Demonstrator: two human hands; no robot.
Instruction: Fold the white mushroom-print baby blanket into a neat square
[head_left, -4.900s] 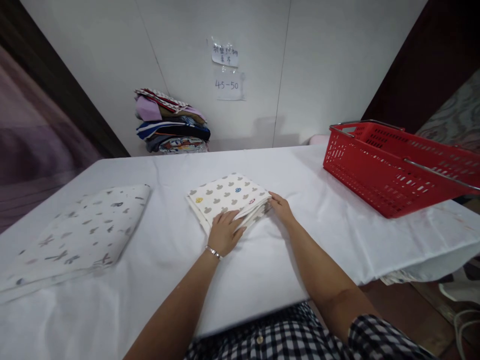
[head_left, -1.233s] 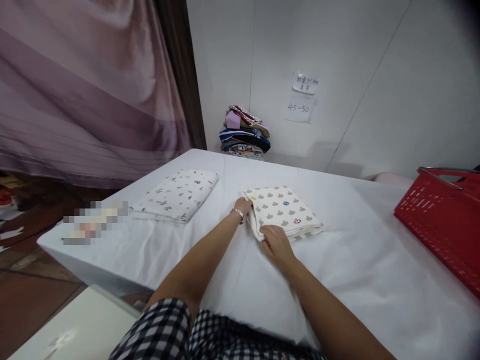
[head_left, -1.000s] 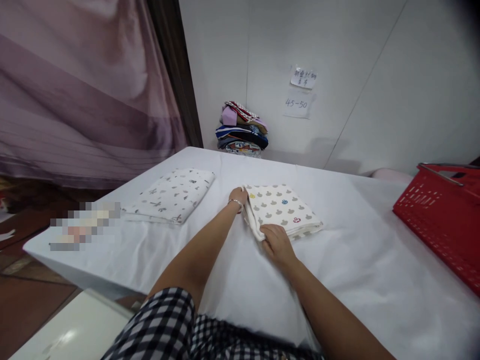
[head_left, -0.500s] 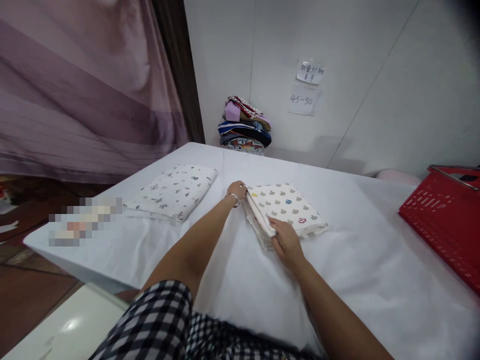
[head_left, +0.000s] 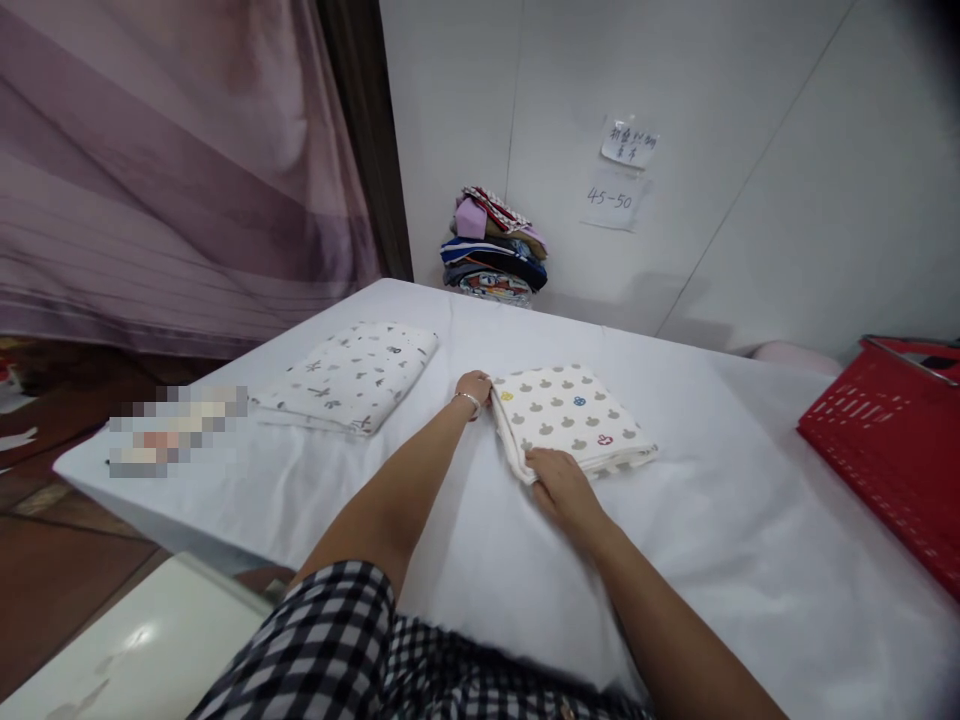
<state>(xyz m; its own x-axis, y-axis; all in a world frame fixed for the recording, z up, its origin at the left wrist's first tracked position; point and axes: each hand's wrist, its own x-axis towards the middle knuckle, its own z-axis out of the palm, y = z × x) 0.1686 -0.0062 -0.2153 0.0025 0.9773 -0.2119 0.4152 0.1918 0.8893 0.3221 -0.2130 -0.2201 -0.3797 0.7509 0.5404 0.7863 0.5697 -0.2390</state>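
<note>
Presently, both hands are occupied with the mushroom-print cloth (head_left: 574, 408), which lies folded in several layers around the middle of the white-covered table (head_left: 750, 540). The left hand (head_left: 474, 388), with a bracelet (head_left: 470, 400) at its wrist, is at the corner of the cloth toward the table's far side; its fingers are curled closely there and seem to pinch the layers, although their tips are hidden. The right hand (head_left: 568, 490) is at the corner toward the table's near side: its fingers lie over the top and its thumb comes against the edge, so the layers are pinched between them. How strongly it presses, I cannot tell. Probably these two corners of the same side are held so that this edge lies straight and its layers do not slip apart.

On the left part of the table lies another folded cloth (head_left: 356, 375) with small grey prints, well apart and touched by neither hand. On the right part stands the red basket (head_left: 889, 440), perhaps put there to leave working room. Behind the table's far edge rises a pile of fabrics (head_left: 495, 255).
</note>
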